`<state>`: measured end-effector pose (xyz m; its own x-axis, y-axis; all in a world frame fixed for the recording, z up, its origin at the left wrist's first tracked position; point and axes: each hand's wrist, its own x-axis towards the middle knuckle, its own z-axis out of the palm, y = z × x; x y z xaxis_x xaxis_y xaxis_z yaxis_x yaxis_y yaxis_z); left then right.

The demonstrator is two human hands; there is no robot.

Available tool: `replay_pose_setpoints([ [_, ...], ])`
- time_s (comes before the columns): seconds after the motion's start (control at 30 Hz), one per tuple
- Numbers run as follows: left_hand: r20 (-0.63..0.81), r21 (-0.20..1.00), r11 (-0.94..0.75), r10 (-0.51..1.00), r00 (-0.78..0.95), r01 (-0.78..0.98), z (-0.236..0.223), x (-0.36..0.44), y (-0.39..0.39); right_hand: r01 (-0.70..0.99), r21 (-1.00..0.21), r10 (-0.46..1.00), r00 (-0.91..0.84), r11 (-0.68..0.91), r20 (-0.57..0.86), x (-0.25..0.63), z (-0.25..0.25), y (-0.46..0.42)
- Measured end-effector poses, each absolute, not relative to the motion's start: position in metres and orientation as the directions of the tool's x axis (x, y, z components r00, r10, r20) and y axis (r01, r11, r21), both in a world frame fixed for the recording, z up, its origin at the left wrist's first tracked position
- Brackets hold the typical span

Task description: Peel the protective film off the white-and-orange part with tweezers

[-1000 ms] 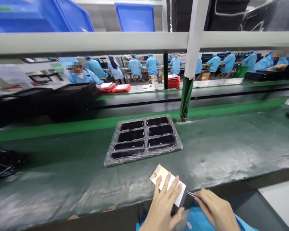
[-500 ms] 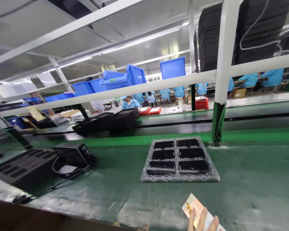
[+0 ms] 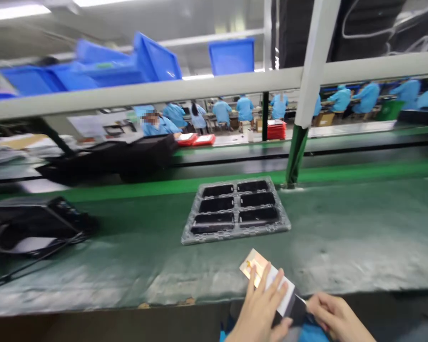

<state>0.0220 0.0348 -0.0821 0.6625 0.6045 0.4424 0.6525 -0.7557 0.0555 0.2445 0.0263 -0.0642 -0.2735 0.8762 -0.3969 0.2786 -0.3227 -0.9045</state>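
A flat panel (image 3: 283, 294) with a white face, an orange-gold end and a black end is held tilted over the near edge of the green bench. My left hand (image 3: 260, 304) lies across its white face, fingers spread, thumb on the near side. At the black end, my right hand (image 3: 330, 311) is closed in a pinch at the corner; what exactly its fingertips hold is hard to see. Beyond my hands, a clear plastic tray (image 3: 237, 231) lies on the bench with several black phone-like units (image 3: 258, 215) in its pockets.
On the left of the bench (image 3: 128, 266) is a blurred black device (image 3: 39, 218) with a cable. A white post (image 3: 314, 71) rises behind the tray. Black trays (image 3: 146, 154), red stacks (image 3: 204, 140) and blue bins (image 3: 231, 57) stand farther back, with people in blue (image 3: 222, 111) beyond.
The view has shifted, so the tray appears farther left and higher. Both hands now show; earlier only fingers on the panel's orange end were visible. My right hand has come into view at the black end.
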Motion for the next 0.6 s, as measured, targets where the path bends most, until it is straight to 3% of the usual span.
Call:
replay_pose_setpoints([
  [0.03, 0.368, 0.115, -0.735, 0.656, 0.659, 0.668, -0.072, 0.019, 0.031, 0.260, -0.896, 0.866, -0.264, -0.360, -0.425, 0.242, -0.059, 0.027],
  [0.13, 0.293, 0.129, -0.716, 0.688, 0.663, 0.686, -0.053, 0.017, 0.026, 0.229, -0.879, 0.866, -0.190, -0.418, -0.462, 0.237, -0.046, 0.028],
  [0.43, 0.340, 0.054, -0.724, 0.661, 0.669, 0.688, -0.051, 0.022, 0.025, 0.083, -0.890, 0.881, -0.130, -0.448, -0.456, 0.230, -0.049, 0.022],
  [0.6, 0.344, 0.058, -0.724, 0.661, 0.667, 0.687, -0.051, 0.021, 0.025, -0.025, -0.836, 0.826, -0.173, -0.549, -0.537, 0.230, -0.054, 0.020],
])
